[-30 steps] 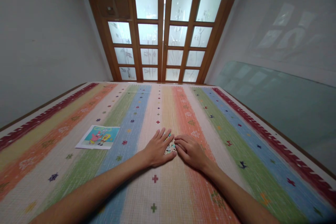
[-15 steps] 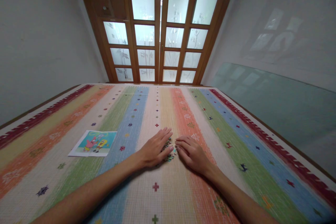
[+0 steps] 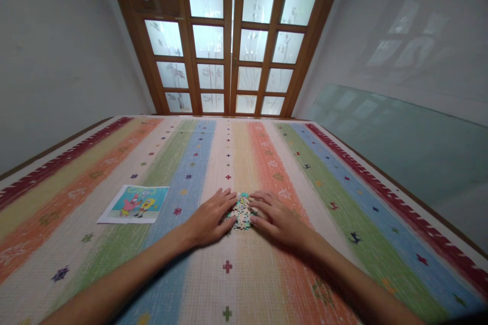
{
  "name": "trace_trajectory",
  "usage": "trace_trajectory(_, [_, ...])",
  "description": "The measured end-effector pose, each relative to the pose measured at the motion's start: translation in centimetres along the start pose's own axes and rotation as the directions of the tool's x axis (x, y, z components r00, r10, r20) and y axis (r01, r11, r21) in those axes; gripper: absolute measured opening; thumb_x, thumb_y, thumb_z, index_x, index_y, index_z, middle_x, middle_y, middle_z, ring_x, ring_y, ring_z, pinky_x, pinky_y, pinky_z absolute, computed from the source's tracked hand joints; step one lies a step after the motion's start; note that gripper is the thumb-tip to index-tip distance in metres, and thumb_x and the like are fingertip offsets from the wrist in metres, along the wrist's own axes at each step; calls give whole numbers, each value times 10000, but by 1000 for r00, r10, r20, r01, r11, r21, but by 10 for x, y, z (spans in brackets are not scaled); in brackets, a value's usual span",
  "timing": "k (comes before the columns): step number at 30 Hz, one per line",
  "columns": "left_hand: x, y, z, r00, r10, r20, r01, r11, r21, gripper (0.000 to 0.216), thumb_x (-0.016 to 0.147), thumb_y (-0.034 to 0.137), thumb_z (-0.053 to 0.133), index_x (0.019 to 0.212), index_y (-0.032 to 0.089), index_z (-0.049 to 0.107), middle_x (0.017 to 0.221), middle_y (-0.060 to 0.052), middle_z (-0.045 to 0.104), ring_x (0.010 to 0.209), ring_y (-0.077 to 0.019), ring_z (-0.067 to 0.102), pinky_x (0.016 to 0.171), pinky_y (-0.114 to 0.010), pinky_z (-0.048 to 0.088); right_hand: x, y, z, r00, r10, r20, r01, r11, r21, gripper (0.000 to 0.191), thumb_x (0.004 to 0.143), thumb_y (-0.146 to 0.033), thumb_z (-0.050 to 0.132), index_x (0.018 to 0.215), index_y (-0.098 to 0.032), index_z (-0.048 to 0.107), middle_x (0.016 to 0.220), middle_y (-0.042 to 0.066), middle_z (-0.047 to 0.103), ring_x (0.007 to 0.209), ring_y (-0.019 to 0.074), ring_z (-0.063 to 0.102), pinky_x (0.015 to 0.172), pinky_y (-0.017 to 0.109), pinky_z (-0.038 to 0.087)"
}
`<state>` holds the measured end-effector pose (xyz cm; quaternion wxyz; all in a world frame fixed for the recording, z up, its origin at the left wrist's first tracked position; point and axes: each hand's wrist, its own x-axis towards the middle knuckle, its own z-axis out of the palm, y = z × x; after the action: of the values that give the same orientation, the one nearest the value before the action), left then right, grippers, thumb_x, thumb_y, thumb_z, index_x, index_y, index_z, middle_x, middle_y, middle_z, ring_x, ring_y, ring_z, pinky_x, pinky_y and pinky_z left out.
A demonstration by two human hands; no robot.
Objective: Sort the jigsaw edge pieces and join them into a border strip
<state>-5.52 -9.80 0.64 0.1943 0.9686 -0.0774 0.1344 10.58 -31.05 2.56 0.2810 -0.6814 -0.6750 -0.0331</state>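
Note:
A small heap of jigsaw puzzle pieces (image 3: 243,212) lies on the striped tablecloth, showing teal, yellow and pale tan surfaces. My left hand (image 3: 211,217) rests at the heap's left side, fingers extended and thumb apart. On the opposite side, my right hand (image 3: 277,217) lies palm down, its fingers slightly curved and spread against the pieces. Both hands touch the heap's edges, and some pieces are partly covered by the fingertips. Left of my left hand lies a printed cartoon picture (image 3: 138,205) with a pink figure and a yellow one on teal.
The colourful striped tablecloth (image 3: 229,289) covers a long table. Wooden doors with frosted panes (image 3: 229,45) stand beyond its far end. A pale green glass panel (image 3: 396,147) leans along the right wall, and a white wall (image 3: 57,61) borders the left.
My hands have moved apart, the left one shifting left, so more of the puzzle heap shows between them. The view has tilted slightly downward.

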Motion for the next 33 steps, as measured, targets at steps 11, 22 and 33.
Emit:
trace_trajectory(11, [-14,-4,1,989,17,-149,-21,1000,-20,396,991,359,572,1350,191,582,1380,-131,650,1359,-286,548,1195,-534,404,0,6,11,997,-70,15,69,994,80,235,1022,-263,539,1201,-206,680,1278,110,686,1265,227,579,1103,465,477])
trace_trajectory(22, [-14,7,-5,967,95,-238,-105,994,-29,240,975,347,643,1151,183,648,1042,-101,700,969,-239,647,858,-412,568,-12,8,13,991,-63,-121,75,992,97,189,994,-200,552,1098,-196,710,1126,117,723,1054,229,671,919,437,581])
trace_trajectory(33, [-15,5,-1,959,140,-247,-136,990,34,156,1003,292,592,1017,166,683,981,-102,703,891,-216,646,807,-373,550,-12,7,20,989,-97,-115,104,993,55,201,1010,-263,573,1144,-183,700,1141,138,719,1065,246,674,925,446,581])
